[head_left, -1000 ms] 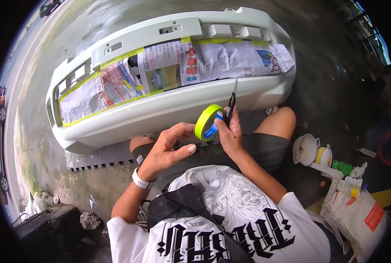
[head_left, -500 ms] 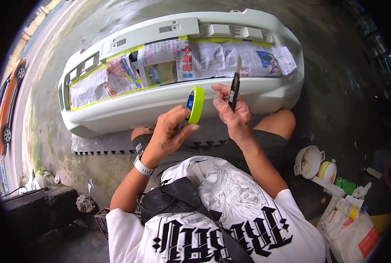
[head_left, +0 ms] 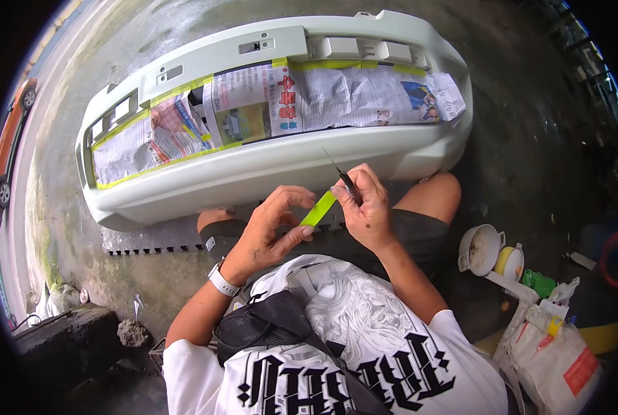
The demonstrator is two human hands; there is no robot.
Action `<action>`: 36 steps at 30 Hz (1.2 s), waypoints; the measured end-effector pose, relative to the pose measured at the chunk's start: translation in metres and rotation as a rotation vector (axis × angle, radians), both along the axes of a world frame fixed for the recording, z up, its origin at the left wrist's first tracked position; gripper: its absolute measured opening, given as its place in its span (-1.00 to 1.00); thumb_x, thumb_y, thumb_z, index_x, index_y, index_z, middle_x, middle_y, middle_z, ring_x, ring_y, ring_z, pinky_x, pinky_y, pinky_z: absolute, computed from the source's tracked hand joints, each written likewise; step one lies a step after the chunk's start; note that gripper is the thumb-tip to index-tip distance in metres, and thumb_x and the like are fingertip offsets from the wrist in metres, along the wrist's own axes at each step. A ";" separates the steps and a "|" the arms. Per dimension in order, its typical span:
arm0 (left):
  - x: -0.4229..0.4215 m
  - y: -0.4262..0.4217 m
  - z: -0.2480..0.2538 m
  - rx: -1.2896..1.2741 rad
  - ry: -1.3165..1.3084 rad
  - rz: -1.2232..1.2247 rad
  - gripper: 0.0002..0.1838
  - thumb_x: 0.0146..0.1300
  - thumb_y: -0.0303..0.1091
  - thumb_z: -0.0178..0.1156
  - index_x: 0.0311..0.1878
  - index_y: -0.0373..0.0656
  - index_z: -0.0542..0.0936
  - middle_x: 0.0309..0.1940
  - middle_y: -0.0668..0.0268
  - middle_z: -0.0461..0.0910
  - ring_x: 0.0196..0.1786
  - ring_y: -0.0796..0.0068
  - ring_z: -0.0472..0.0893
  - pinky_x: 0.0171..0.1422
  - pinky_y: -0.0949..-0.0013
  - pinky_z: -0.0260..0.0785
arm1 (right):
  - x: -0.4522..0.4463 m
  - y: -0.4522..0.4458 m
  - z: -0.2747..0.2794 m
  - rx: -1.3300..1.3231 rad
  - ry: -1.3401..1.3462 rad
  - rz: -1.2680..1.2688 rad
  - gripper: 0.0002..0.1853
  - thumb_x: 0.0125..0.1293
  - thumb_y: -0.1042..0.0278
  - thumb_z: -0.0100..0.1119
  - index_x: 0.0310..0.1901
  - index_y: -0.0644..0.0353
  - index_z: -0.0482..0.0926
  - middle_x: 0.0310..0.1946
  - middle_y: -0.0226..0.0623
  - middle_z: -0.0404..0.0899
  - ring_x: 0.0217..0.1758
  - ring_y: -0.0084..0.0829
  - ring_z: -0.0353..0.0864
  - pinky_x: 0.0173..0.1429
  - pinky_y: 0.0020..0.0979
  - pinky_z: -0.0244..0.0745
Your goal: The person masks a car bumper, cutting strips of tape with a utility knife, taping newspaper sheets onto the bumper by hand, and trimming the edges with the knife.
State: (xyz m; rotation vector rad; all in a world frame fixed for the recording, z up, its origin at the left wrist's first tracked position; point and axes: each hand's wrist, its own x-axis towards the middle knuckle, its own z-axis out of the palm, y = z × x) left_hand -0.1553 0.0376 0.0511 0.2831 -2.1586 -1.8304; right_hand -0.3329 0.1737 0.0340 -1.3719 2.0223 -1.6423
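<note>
My left hand (head_left: pixel 267 227) holds a roll of neon-yellow masking tape (head_left: pixel 319 209), turned so that its outer face shows as a narrow band. In my right hand (head_left: pixel 368 216) is a black utility knife (head_left: pixel 349 185), its thin blade pointing up and to the left. The right thumb and fingertips meet the upper end of the tape; whether they pinch a loose end cannot be seen. Beyond both hands lies a white car bumper (head_left: pixel 267 164). Sheets of newspaper (head_left: pixel 354 93) cover its middle opening, edged with yellow tape.
Under the bumper is a dark foam mat (head_left: pixel 164 240) on the concrete floor. To the right stand a white pot (head_left: pixel 478 252), a green plastic bundle (head_left: pixel 539 283) and a white paper bag (head_left: pixel 548 356). A concrete ledge (head_left: pixel 67 332) is at the left, and an orange car (head_left: pixel 11 149) is farther off.
My hands have come together at the tape roll, which has turned from showing its ring to showing its outer face. The knife has dropped lower and tilted left.
</note>
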 end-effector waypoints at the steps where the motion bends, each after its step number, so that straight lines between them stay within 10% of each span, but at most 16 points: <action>1: 0.000 -0.001 0.006 0.073 -0.039 -0.007 -0.76 0.44 -0.64 0.26 0.13 -0.31 0.57 0.34 0.16 0.48 -0.03 0.45 0.74 -0.13 0.44 0.72 | 0.000 0.000 0.001 -0.018 0.020 -0.003 -0.79 0.38 0.63 0.39 -0.20 0.27 0.47 -0.32 -0.25 0.46 -0.40 -0.34 0.52 -0.31 -0.32 0.47; 6: -0.006 -0.010 -0.004 -0.028 -0.049 -0.183 -0.68 0.44 -0.69 0.20 0.21 -0.26 0.59 0.44 0.17 0.43 -0.02 0.48 0.73 -0.10 0.44 0.73 | 0.010 0.001 0.000 0.054 -0.033 -0.015 -0.79 0.38 0.59 0.41 -0.19 0.26 0.49 -0.31 -0.25 0.48 -0.38 -0.33 0.55 -0.29 -0.32 0.49; 12: 0.008 -0.013 -0.025 0.491 -0.070 -0.156 -0.49 0.45 -0.69 0.15 0.45 -0.31 0.51 0.49 0.18 0.39 0.14 0.45 0.67 0.10 0.32 0.74 | 0.004 0.016 0.007 0.125 -0.254 0.009 -0.74 0.45 0.38 0.44 0.08 0.21 0.65 -0.29 -0.26 0.51 -0.33 -0.38 0.58 -0.20 -0.32 0.51; 30: 0.008 0.001 -0.026 0.791 0.194 0.058 -0.09 0.30 -0.59 0.43 0.66 -0.18 0.19 0.57 0.06 0.29 0.26 0.25 0.67 0.25 0.19 0.71 | -0.017 0.054 -0.047 0.258 0.467 0.137 -0.78 0.35 0.49 0.44 -0.02 0.26 0.67 -0.20 -0.20 0.60 -0.22 -0.08 0.69 -0.11 -0.16 0.63; 36: 0.000 -0.001 -0.005 1.001 0.213 0.090 0.11 0.25 -0.51 0.49 0.75 -0.08 0.01 0.58 0.02 0.27 -0.04 0.21 0.81 -0.15 0.45 0.78 | 0.032 0.043 -0.048 0.025 -0.589 0.234 -0.53 0.35 0.38 0.56 0.22 0.17 0.56 -0.20 -0.57 0.49 -0.26 -0.73 0.42 -0.15 -0.56 0.41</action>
